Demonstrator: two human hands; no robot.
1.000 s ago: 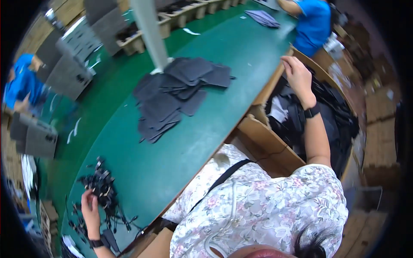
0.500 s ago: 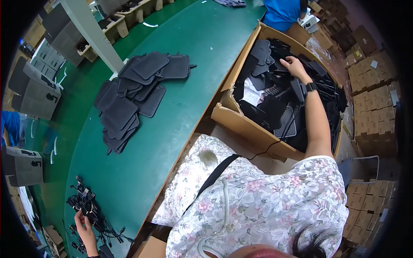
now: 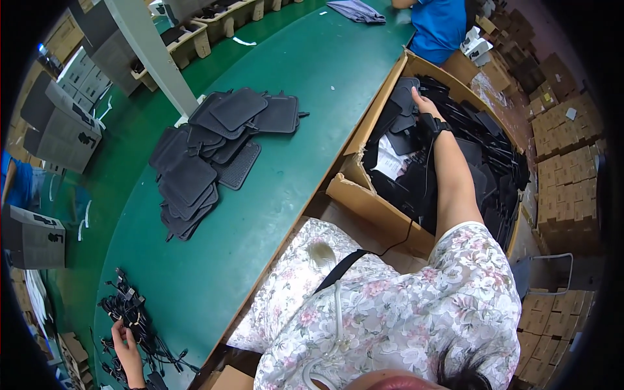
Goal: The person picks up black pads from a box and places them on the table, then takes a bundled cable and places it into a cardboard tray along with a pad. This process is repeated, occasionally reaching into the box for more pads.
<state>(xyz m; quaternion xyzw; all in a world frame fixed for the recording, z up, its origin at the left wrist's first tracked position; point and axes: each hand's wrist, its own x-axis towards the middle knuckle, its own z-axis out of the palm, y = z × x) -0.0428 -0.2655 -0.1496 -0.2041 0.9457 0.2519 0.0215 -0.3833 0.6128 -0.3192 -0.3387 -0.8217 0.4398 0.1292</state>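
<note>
My left hand (image 3: 126, 346) rests at the edge of a tangled pile of black cables (image 3: 140, 318) on the near left of the table. Its thumb and fingers are apart, with no grip on a cable to be seen. Far to the right, my right hand (image 3: 424, 105) reaches into a large cardboard box (image 3: 364, 207). Its thumb lies over the edge of a dark flat pad (image 3: 404, 90), and the hand looks closed on it; the other fingers are mostly hidden. Dark cables and more pads fill the box around the wrist, which wears a black band (image 3: 441, 126).
Overlapping dark pads (image 3: 188, 179) lie mid-table on the green surface (image 3: 260, 214). A pale post (image 3: 153, 62) rises behind them. Folded cloth (image 3: 356, 11) lies at the far end, near a person in blue (image 3: 437, 29). Stacked cartons (image 3: 564, 156) stand at right.
My right hand has moved left inside the box, from above the cables to the pads, and its fingers have turned out of sight. My left hand stays by the cables. The view has shifted slightly.
</note>
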